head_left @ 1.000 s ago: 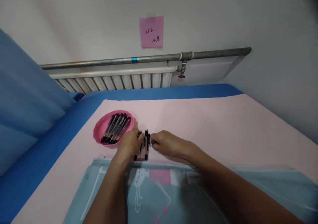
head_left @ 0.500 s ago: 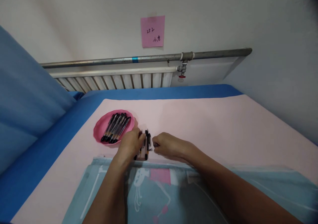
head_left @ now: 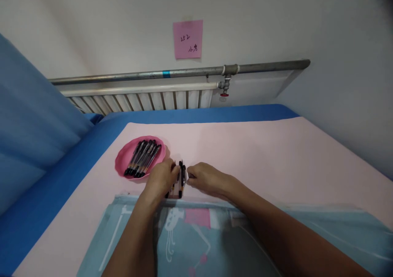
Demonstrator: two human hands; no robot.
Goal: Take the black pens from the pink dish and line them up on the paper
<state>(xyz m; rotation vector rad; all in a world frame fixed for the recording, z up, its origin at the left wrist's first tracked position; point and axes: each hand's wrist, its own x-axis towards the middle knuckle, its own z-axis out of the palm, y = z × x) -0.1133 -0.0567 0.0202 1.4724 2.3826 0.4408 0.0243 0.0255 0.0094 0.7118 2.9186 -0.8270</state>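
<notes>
— Crept back leftward since half a second ago, on the side of the right hand (head_left: 205, 179): fingertips again touching the bunch of black pens (head_left: 181, 178). No shift to speak of at the left hand (head_left: 160, 179).
— And the fingers?
— Left: curled shut over the bunch's left side. Right: drawn close together against the rightmost pen; pinching or merely pressing, cannot tell.
— Where exactly, that bunch?
— Between both hands, on the pink sheet (head_left: 260, 154), just beyond the far edge of the pale blue printed pouch (head_left: 181, 244).
— Anything else nearby?
— Just left of the left hand, pink dish (head_left: 123, 158) with a row of pens (head_left: 143, 158) side by side in it. Farther back, blue cloth (head_left: 199, 112), radiator (head_left: 138, 101), pipe (head_left: 190, 71), pink note (head_left: 187, 39) on the wall.
</notes>
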